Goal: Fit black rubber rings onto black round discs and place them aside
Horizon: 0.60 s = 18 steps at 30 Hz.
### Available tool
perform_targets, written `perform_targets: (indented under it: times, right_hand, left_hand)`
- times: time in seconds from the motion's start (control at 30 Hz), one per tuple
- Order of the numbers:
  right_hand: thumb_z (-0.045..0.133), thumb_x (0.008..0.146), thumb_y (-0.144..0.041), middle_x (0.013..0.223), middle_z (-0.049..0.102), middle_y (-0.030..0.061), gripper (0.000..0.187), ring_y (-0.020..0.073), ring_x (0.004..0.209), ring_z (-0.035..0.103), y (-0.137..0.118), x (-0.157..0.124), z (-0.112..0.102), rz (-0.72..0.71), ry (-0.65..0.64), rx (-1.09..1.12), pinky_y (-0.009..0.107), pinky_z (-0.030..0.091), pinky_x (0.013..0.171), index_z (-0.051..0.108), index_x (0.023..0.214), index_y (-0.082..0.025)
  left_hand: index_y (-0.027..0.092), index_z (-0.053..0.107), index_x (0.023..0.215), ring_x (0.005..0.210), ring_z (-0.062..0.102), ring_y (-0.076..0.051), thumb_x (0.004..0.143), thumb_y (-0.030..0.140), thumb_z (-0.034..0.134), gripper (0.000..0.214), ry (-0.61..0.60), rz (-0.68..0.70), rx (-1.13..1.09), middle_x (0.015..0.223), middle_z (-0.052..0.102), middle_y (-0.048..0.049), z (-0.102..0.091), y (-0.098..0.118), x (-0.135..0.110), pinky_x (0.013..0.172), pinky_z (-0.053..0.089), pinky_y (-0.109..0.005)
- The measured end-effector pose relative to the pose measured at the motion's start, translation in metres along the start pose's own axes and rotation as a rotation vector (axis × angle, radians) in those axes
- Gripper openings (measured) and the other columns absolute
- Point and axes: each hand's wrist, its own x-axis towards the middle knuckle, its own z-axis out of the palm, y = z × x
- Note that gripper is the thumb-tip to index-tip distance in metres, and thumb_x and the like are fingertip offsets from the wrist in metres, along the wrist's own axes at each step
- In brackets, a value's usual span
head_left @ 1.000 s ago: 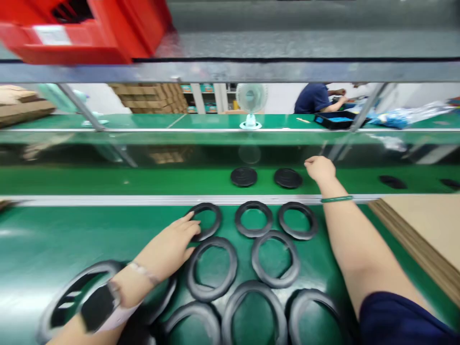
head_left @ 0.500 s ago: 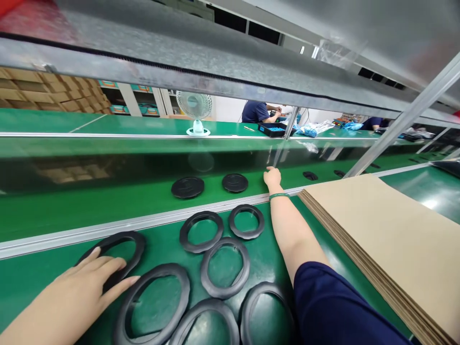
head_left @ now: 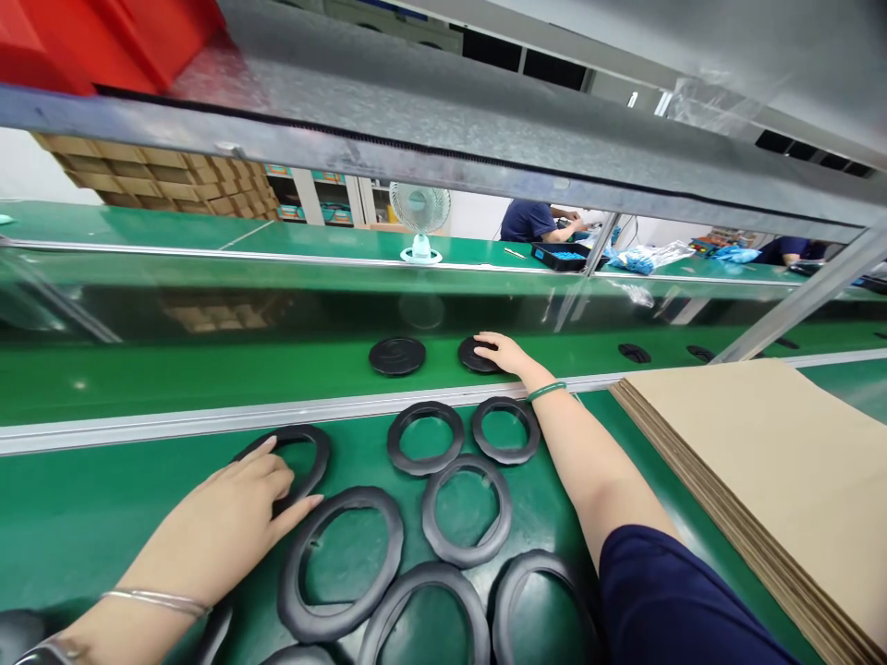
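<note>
My left hand bends over a black ring on the green tabletop, the rim passing between fingers and thumb. Part of that ring is hidden by the hand. Across the ledge, my right hand reaches onto a black disc lying on the green belt; its fingers are apart and touch the disc's top. A second black disc lies to its left. Between my arms are several black rings, among them a small ring, a middle ring and a larger ring.
Brown cardboard sheets are stacked at right. A metal ledge separates table from belt. A metal shelf hangs overhead with a red bin. Farther back are a fan, a black tray and a co-worker.
My right hand has moved left from bare belt onto the black disc. My left hand stays at the same ring. The whole view has shifted left.
</note>
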Motion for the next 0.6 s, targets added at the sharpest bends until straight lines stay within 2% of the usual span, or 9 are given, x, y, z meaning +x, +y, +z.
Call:
perform_targets:
  times: [0.1, 0.17, 0.3, 0.4, 0.5, 0.6]
  right_hand:
    - [0.071, 0.093, -0.031, 0.136, 0.056, 0.0087, 0.03, 0.027, 0.127, 0.051, 0.003, -0.001, -0.003, -0.012, -0.022, 0.045, 0.043, 0.036, 0.114, 0.071, 0.122, -0.024]
    - [0.073, 0.09, -0.03, 0.137, 0.056, 0.0081, 0.031, 0.0272, 0.128, 0.051, 0.003, -0.001, -0.003, -0.018, -0.019, 0.069, 0.043, 0.034, 0.115, 0.071, 0.121, -0.024]
    - [0.077, 0.086, -0.027, 0.136, 0.057, 0.0063, 0.033, 0.0266, 0.127, 0.051, 0.003, -0.001, 0.0, -0.009, 0.019, 0.125, 0.041, 0.034, 0.116, 0.073, 0.118, -0.025]
    - [0.074, 0.088, -0.03, 0.126, 0.064, 0.0067, 0.03, 0.0263, 0.117, 0.059, 0.008, 0.001, 0.001, 0.044, 0.074, 0.171, 0.041, 0.043, 0.109, 0.073, 0.117, -0.023]
    - [0.07, 0.09, -0.034, 0.114, 0.07, 0.0082, 0.031, 0.0262, 0.105, 0.066, 0.016, 0.002, 0.0, 0.11, 0.154, 0.209, 0.04, 0.052, 0.098, 0.072, 0.117, -0.018]
    - [0.07, 0.088, -0.04, 0.103, 0.072, 0.0101, 0.033, 0.0283, 0.098, 0.068, 0.023, 0.002, -0.004, 0.173, 0.249, 0.226, 0.042, 0.054, 0.093, 0.074, 0.11, -0.015]
  left_hand:
    - [0.023, 0.066, 0.07, 0.127, 0.057, -0.042, 0.082, 0.054, 0.055, 0.035, -0.103, 0.058, 0.102, 0.086, 0.072, -0.0104, 0.004, 0.001, -0.001, 0.101, 0.047, -0.055]
    - [0.022, 0.069, 0.08, 0.131, 0.052, -0.042, 0.084, 0.05, 0.055, 0.032, -0.113, 0.086, 0.134, 0.092, 0.072, -0.0114, 0.005, 0.003, -0.002, 0.102, 0.046, -0.056]
    - [0.021, 0.069, 0.088, 0.135, 0.049, -0.042, 0.086, 0.047, 0.054, 0.03, -0.115, 0.089, 0.154, 0.099, 0.071, -0.0127, 0.007, 0.006, -0.004, 0.104, 0.045, -0.057]
    - [0.021, 0.068, 0.09, 0.136, 0.047, -0.042, 0.085, 0.04, 0.055, 0.024, -0.125, 0.075, 0.123, 0.103, 0.071, -0.0126, 0.006, 0.008, -0.004, 0.105, 0.044, -0.059]
    - [0.019, 0.067, 0.088, 0.135, 0.048, -0.041, 0.081, 0.03, 0.055, 0.017, -0.12, 0.05, 0.007, 0.106, 0.07, -0.0134, -0.002, 0.015, -0.004, 0.108, 0.041, -0.058]
    - [0.019, 0.066, 0.09, 0.116, 0.062, -0.036, 0.086, 0.04, 0.053, 0.025, -0.021, -0.146, -0.287, 0.104, 0.071, -0.013, -0.016, 0.025, -0.001, 0.103, 0.046, -0.053]
